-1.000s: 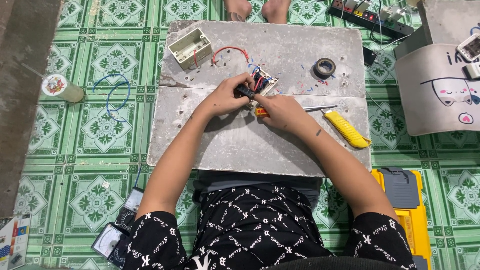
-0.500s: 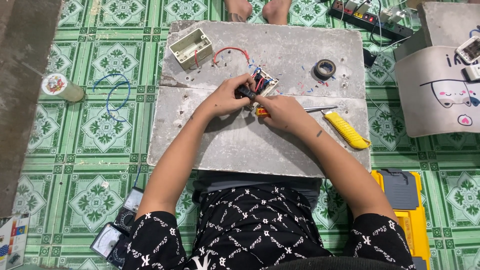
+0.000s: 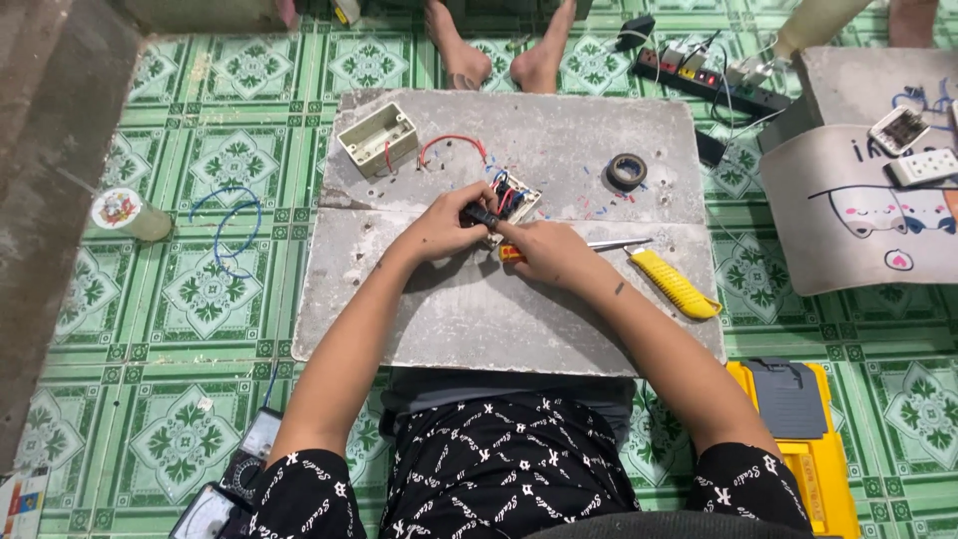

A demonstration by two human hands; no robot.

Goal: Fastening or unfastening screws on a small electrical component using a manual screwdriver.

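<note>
On a grey stone slab [image 3: 559, 329] lies a white switch plate [image 3: 515, 198] with red, blue and black wires at its back. My left hand [image 3: 442, 225] pinches a small black part against that plate. My right hand [image 3: 544, 253] grips a screwdriver with an orange-red handle [image 3: 510, 254], its tip pointing toward the plate. A red wire [image 3: 451, 143] runs from the plate to a cream wall box [image 3: 378, 138] at the slab's far left.
A yellow utility knife [image 3: 675, 283] and a roll of black tape [image 3: 627, 172] lie on the slab's right side. Another person's bare feet [image 3: 504, 62] rest at the far edge. A power strip [image 3: 704, 78], blue wire [image 3: 230, 225], a yellow case [image 3: 798, 439] and meters [image 3: 235, 489] lie on the green tiles.
</note>
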